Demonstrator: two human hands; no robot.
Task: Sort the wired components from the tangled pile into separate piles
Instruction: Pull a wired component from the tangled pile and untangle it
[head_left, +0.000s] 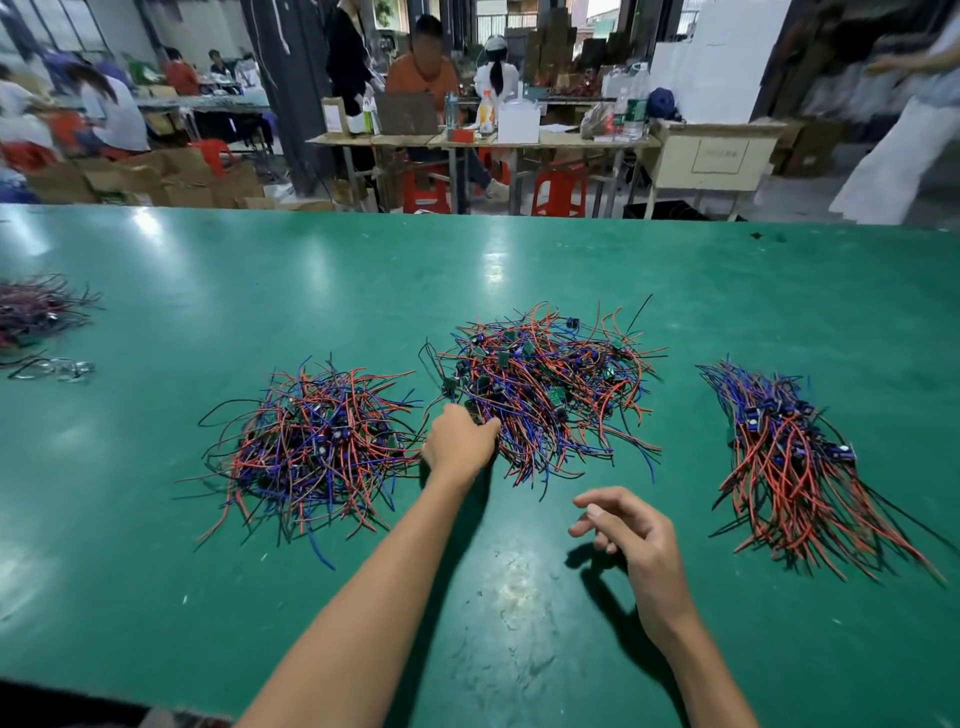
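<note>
The left hand (457, 441) reaches into the near-left edge of the tangled middle pile (545, 389) on the green tabletop (311, 291), its fingers curled into the wires, though whether they have pinched one I cannot tell; the right hand (631, 535) hovers nearer, fingers loose and holding nothing. A pull from here could drag snagged neighbours along. That could spill wires toward the left pile (311, 441) just beside it, while the combed right pile (789, 457) lies well apart.
</note>
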